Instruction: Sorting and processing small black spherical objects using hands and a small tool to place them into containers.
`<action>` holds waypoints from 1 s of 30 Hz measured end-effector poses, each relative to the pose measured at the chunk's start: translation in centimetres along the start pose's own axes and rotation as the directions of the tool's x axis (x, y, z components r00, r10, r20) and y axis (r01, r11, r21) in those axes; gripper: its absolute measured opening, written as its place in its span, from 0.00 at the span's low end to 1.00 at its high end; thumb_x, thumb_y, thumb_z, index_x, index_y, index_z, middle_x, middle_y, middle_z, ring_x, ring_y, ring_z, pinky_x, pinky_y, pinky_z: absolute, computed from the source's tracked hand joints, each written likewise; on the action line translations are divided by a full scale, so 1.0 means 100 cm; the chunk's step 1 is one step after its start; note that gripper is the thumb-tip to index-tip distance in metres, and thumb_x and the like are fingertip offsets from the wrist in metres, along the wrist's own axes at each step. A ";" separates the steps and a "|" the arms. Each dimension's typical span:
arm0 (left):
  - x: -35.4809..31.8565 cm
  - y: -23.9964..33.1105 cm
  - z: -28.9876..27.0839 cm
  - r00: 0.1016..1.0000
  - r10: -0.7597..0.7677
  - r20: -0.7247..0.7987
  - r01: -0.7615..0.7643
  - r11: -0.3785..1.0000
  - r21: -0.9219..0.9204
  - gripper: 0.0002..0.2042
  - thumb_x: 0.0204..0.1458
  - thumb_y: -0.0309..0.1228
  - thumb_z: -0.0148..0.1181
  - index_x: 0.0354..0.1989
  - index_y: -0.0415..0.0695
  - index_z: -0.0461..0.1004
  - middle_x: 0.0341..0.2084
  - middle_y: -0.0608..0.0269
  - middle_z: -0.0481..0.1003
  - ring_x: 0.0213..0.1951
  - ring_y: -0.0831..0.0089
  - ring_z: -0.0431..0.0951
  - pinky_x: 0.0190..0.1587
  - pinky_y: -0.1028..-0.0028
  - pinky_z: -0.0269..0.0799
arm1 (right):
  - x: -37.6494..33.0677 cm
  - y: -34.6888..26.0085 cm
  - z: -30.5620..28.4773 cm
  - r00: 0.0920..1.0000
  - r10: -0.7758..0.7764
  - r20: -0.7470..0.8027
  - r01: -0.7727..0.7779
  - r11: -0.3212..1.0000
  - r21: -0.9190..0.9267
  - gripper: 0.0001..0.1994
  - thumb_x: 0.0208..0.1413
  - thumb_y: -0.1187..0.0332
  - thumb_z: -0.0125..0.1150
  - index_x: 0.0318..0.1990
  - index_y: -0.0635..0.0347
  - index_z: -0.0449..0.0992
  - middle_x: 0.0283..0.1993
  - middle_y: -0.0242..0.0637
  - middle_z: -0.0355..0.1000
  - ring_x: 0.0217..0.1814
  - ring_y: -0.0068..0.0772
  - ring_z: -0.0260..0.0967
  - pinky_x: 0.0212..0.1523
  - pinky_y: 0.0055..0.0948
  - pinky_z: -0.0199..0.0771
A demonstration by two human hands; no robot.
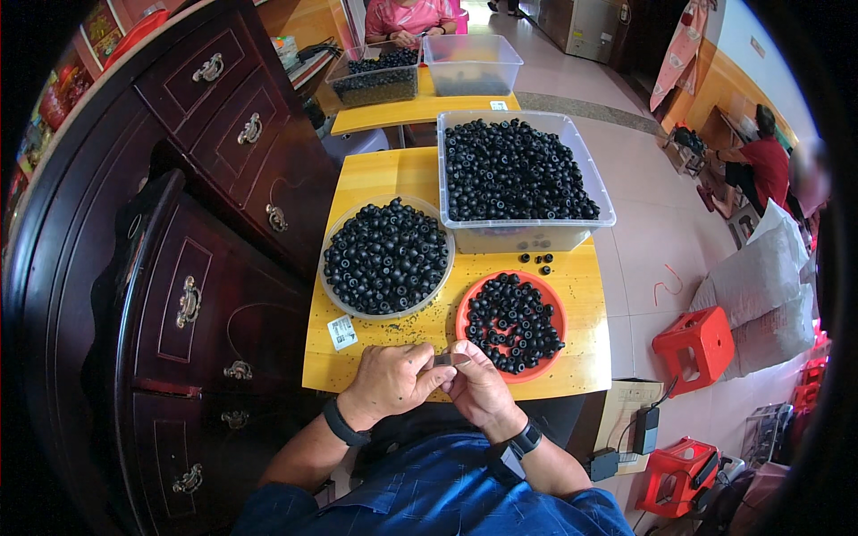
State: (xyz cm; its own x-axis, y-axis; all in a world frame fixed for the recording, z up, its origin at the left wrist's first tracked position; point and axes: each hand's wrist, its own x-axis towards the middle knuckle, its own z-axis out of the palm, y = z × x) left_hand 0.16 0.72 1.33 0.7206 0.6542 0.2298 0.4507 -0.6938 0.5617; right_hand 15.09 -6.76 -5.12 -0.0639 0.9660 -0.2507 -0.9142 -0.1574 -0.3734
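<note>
The left hand [389, 380] and the right hand [478, 386] meet at the near edge of a yellow table [375, 174], fingertips pressed together around one small dark piece [444, 359]. Both hands are closed on it, thumbs and forefingers pinching from either side; what exactly the piece is cannot be made out. Each wrist wears one dark band.

Just beyond the right hand sits one round orange dish [553, 314] heaped with small black ring-shaped beads, touching the table's front part. To its left, beyond the left hand, stands one round clear bowl [332, 299], also full of the same black beads. One small white label [342, 332] lies on the table between that bowl and the left hand, amid dark crumbs. Behind both dishes is one large clear rectangular tub [527, 234], filled with beads. About four loose beads [539, 262] lie between the tub and the orange dish.

Further off, a second yellow table [402, 112] carries two more clear tubs: one [371, 76] holding beads, one [472, 62] nearly empty. Another person in a pink top sits behind them. A dark wooden cabinet [179, 268] with metal drawer pulls stands to the left. On the tiled floor at the right are two red plastic stools [695, 344] and some white sacks [760, 277].
</note>
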 end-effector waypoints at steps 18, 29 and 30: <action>0.002 0.007 0.001 0.996 -0.050 -0.068 0.030 0.962 -0.271 0.12 0.50 0.28 0.68 0.43 0.44 0.76 0.19 0.65 0.75 0.19 0.70 0.76 0.24 0.72 0.70 | -0.002 -0.004 -0.002 0.994 0.084 0.064 -0.085 0.996 0.021 0.08 0.67 0.61 0.54 0.45 0.54 0.71 0.40 0.26 0.72 0.40 0.19 0.73 0.40 0.20 0.74; 0.054 -0.037 -0.063 0.949 -0.256 -0.186 0.274 0.959 0.078 0.12 0.49 0.36 0.67 0.27 0.41 0.73 0.20 0.54 0.77 0.25 0.52 0.79 0.28 0.59 0.73 | -0.028 -0.083 -0.031 0.818 -0.576 0.003 0.362 0.510 -0.780 0.07 0.61 0.78 0.58 0.45 0.62 0.72 0.47 0.31 0.73 0.46 0.18 0.71 0.48 0.21 0.73; 0.060 -0.044 -0.068 0.948 -0.233 -0.217 0.267 0.954 0.139 0.12 0.49 0.37 0.67 0.29 0.41 0.74 0.21 0.54 0.77 0.26 0.51 0.79 0.28 0.59 0.74 | -0.032 -0.089 -0.032 0.798 -0.603 0.000 0.338 0.447 -0.828 0.07 0.61 0.78 0.59 0.45 0.63 0.72 0.48 0.31 0.73 0.46 0.17 0.71 0.47 0.21 0.74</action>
State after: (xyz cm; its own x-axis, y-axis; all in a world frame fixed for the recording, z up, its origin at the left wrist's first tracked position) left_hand -1.09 9.76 5.65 0.4634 0.8474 0.2591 0.6953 -0.5290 0.4866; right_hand 24.77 -9.12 -3.86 0.5003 0.8655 0.0250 -0.0987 0.0856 -0.9914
